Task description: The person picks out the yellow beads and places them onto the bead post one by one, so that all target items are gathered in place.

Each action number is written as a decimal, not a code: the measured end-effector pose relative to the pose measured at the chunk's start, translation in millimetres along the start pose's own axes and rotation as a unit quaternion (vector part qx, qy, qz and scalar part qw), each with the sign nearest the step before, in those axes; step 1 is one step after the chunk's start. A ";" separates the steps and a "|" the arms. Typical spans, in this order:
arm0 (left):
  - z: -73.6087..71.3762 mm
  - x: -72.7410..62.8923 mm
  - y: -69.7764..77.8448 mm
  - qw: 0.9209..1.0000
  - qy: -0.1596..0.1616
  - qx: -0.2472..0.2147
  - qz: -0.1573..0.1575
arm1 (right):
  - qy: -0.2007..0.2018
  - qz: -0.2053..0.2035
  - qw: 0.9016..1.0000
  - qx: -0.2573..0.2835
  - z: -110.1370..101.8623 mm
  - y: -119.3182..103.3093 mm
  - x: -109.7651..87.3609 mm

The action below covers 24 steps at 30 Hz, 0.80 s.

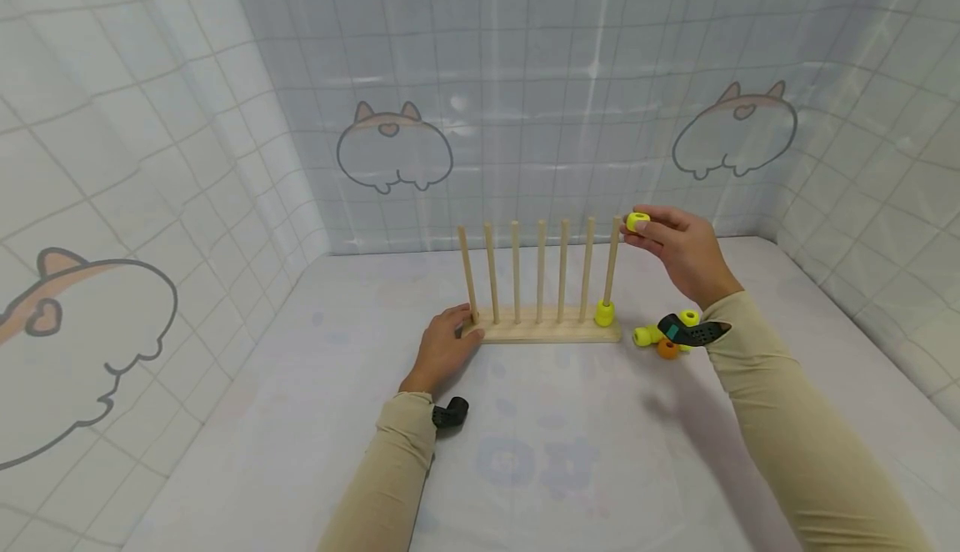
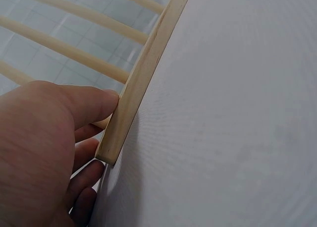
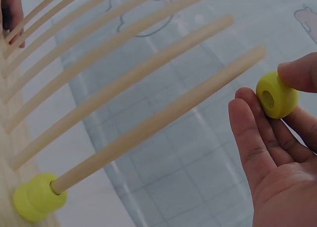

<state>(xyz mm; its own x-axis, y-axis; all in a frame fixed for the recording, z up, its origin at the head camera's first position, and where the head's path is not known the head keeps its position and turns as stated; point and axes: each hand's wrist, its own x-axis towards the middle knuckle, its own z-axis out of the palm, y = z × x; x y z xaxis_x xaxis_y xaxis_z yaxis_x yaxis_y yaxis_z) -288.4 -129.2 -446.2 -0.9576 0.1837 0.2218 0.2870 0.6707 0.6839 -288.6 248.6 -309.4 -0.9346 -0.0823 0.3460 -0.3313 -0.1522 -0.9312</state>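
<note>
A wooden peg rack (image 1: 540, 334) with a row of several upright pegs stands on the table. My left hand (image 1: 441, 352) grips its left end; in the left wrist view the thumb presses the base's front edge (image 2: 133, 85), with the other fingers behind it. Yellow beads (image 1: 604, 313), two stacked in the right wrist view, sit at the bottom of the rightmost peg (image 1: 612, 262). Beside that peg's top, my right hand (image 1: 686, 256) pinches another yellow bead (image 3: 283, 99) between thumb and fingers. The bead's hole faces the peg tip, with a small gap between them.
Right of the rack lie several loose yellow beads (image 1: 642, 336) and an orange bead (image 1: 668, 350), partly hidden by the right wrist's black camera strap (image 1: 693, 333). A pale cloth covers the table (image 1: 570, 419). Tiled-pattern walls (image 1: 495, 118) rise behind and at both sides.
</note>
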 end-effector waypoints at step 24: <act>0.5 0.3 0.0 1.000 -0.001 0.006 -0.007 | -0.008 -0.017 1.000 0.007 12.4 -16.5 15.2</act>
<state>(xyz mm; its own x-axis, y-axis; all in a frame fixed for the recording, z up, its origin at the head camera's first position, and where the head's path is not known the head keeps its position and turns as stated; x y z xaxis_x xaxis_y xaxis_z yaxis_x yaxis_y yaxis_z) -288.7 -128.8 -446.5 -0.9618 0.1759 0.2098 0.2728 0.6813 0.6792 -295.7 237.7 -287.3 -0.9208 -0.0917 0.3791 -0.3606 -0.1696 -0.9171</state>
